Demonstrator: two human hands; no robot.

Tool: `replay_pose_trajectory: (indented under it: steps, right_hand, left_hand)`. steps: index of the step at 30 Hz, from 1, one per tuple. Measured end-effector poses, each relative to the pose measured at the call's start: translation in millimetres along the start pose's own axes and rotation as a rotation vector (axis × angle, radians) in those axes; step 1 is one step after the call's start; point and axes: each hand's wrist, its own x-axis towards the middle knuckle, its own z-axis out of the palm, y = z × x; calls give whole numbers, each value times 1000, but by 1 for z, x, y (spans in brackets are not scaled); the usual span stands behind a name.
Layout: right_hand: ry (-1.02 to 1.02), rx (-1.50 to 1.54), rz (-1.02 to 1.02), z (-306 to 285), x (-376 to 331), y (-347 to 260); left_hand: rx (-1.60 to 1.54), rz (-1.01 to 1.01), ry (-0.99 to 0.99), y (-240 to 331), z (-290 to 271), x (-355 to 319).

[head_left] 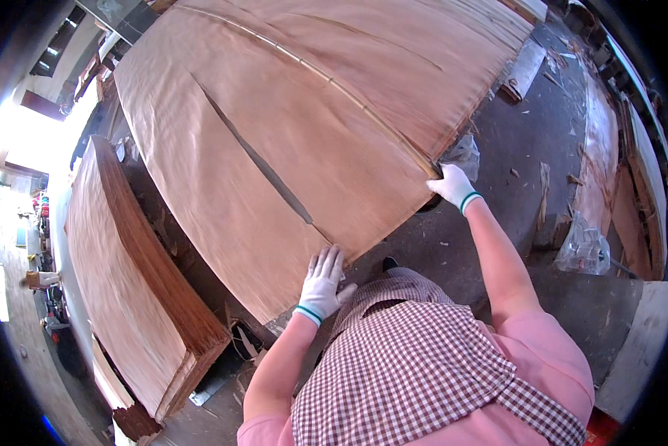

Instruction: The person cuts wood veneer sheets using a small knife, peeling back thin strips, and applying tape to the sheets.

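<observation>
A wide sheet of thin wood veneer (274, 126) lies spread in front of me, with a long dark split in its left half. Across it runs a long jointed bamboo pole (332, 82), reaching from the near edge to the far side. My right hand (455, 187), in a white glove with a green cuff, is closed around the pole's near end at the sheet's edge. My left hand (320, 288), gloved the same way, rests fingers outstretched on the near edge, just below the end of the split. Nothing shows in its grasp.
A thick stack of veneer sheets (137, 275) stands to the left. On the right, the dark floor (497, 141) carries wood scraps and a clear plastic bag (584, 249). Another bit of clear plastic (465, 154) lies beside my right hand. Boards (631, 201) line the far right.
</observation>
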Motion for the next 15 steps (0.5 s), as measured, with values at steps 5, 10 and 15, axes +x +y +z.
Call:
replay_pose_trajectory:
  steps: [5, 10, 15]
  right_hand:
    - [-49, 68, 77, -2, -17, 21]
    - [415, -267, 115, 3, -65, 17]
    - [643, 212, 110, 50, -152, -1]
  left_hand:
    - [-130, 181, -94, 11, -6, -11]
    - [-276, 352, -200, -14, -57, -28]
    - [-779, -173, -16, -78, -62, -37]
